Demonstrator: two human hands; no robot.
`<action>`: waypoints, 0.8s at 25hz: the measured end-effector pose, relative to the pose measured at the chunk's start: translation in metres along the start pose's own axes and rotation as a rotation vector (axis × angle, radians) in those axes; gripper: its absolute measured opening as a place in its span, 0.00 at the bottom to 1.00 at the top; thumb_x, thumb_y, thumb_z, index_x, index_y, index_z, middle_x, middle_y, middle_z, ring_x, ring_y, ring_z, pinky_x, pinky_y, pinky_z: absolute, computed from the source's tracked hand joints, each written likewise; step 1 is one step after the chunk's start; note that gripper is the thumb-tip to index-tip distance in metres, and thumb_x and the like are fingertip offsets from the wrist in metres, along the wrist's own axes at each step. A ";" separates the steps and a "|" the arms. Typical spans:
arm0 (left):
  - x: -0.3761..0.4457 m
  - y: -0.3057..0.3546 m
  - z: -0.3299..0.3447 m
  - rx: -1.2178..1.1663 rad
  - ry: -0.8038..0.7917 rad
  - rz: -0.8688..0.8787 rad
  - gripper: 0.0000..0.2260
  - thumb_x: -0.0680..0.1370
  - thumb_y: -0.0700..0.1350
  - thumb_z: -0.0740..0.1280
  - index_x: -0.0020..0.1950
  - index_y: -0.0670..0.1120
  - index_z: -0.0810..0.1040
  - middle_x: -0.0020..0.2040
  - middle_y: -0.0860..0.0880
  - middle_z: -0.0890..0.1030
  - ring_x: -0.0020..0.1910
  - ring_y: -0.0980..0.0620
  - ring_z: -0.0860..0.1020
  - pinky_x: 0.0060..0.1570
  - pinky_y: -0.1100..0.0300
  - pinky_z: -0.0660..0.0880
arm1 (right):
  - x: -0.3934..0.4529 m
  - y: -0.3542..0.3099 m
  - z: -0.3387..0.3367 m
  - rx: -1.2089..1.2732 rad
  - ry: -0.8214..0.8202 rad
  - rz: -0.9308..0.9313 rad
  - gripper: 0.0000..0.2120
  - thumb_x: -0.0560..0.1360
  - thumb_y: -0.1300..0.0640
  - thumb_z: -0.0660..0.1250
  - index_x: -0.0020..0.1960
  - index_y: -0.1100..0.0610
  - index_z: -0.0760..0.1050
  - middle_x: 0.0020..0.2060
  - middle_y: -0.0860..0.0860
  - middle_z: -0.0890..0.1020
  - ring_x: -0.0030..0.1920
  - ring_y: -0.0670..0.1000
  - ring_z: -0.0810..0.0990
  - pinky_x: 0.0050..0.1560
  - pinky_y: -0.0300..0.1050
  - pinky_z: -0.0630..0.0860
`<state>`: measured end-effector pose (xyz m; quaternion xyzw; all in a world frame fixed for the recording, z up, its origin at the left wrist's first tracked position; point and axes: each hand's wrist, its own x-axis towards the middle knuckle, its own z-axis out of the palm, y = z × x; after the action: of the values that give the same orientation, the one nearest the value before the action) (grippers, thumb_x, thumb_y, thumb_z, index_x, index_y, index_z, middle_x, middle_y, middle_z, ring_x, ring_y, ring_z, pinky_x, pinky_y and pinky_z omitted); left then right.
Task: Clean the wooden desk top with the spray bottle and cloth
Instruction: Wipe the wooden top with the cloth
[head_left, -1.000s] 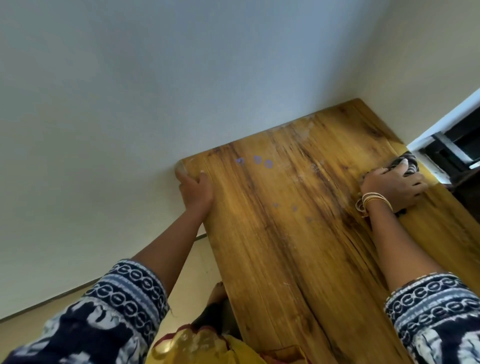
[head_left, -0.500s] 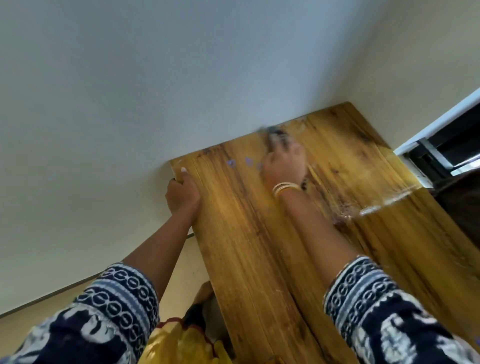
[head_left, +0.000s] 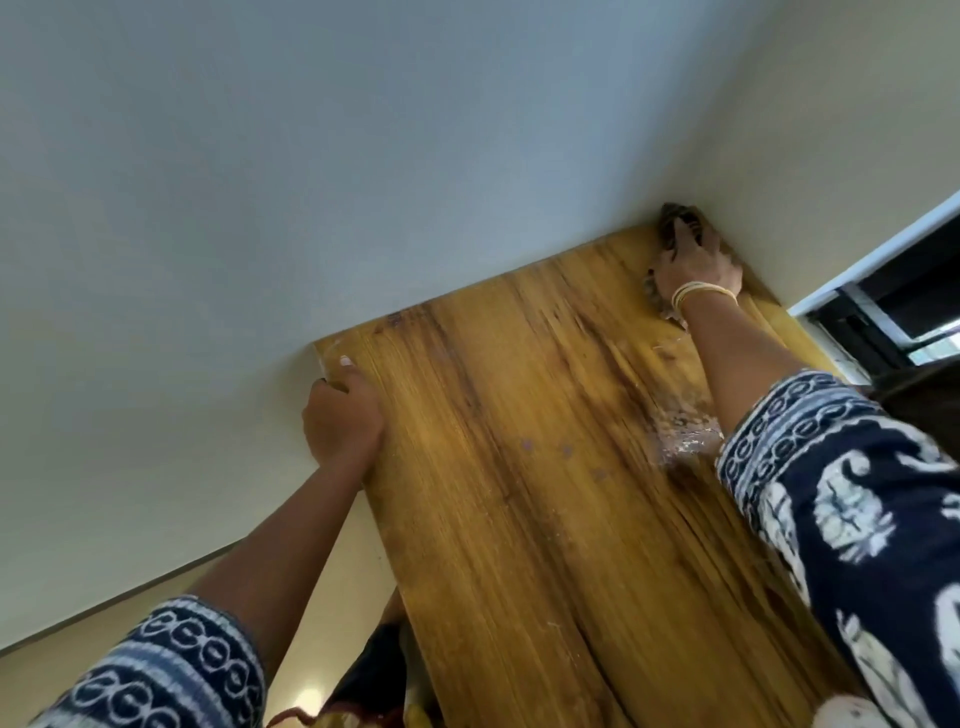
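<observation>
Worktop (head_left: 519, 493) wipe, far corner against the walls.
Wooden surface streaked, wet patch (head_left: 680, 431) near right sleeve. Left hand (head_left: 340, 415) curled over left edge, seemingly bracing the reach. Right hand (head_left: 693, 265) spread flat, pressing dark cloth (head_left: 672, 218) into the corner, likely to clear it. Spray bottle out of view.

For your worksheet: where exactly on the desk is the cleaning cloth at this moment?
In the head view, the dark cloth lies under the right hand at the desk top's far right corner, against the wall.
</observation>
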<state>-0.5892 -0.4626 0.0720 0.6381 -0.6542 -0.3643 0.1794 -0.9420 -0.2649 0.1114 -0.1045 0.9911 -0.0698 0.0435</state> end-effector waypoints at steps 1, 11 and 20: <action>0.000 0.000 0.000 0.004 0.003 0.009 0.27 0.83 0.59 0.51 0.53 0.37 0.76 0.50 0.40 0.79 0.48 0.41 0.76 0.44 0.52 0.68 | -0.001 -0.007 0.000 0.003 -0.015 0.023 0.27 0.79 0.50 0.53 0.78 0.47 0.57 0.76 0.57 0.61 0.73 0.62 0.62 0.71 0.57 0.61; -0.004 0.006 -0.006 -0.002 -0.008 -0.001 0.28 0.82 0.59 0.51 0.53 0.36 0.77 0.50 0.39 0.79 0.46 0.42 0.75 0.44 0.53 0.67 | -0.166 -0.095 0.035 -0.048 -0.121 -1.306 0.25 0.78 0.50 0.55 0.75 0.44 0.64 0.73 0.53 0.68 0.73 0.54 0.65 0.73 0.52 0.61; -0.001 0.000 -0.002 0.010 0.013 0.014 0.25 0.83 0.58 0.52 0.45 0.38 0.76 0.41 0.43 0.76 0.41 0.44 0.74 0.41 0.53 0.66 | 0.017 0.000 0.004 0.056 0.034 -0.010 0.28 0.78 0.48 0.53 0.77 0.46 0.57 0.76 0.54 0.61 0.73 0.61 0.63 0.71 0.59 0.63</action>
<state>-0.5872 -0.4622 0.0737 0.6367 -0.6593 -0.3556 0.1829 -0.9586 -0.2689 0.1058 -0.1070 0.9889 -0.0993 0.0291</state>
